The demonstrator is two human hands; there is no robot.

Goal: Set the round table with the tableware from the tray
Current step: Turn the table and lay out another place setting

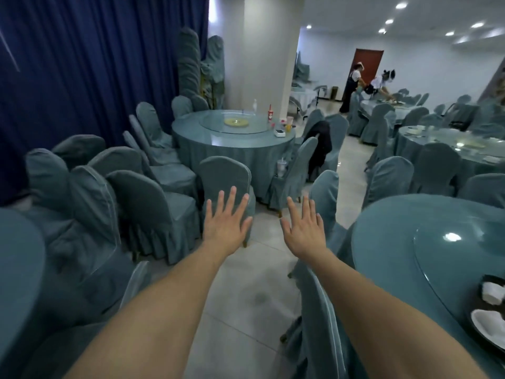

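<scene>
Above the aisle floor, left hand [224, 225] and right hand [303, 228] — both spread, holding nothing.

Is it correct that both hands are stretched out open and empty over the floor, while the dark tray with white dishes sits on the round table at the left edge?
Not quite. The head view shows the left hand and right hand open and empty, but the tray with white dishes sits on the round table at the right edge, not the left.
</scene>
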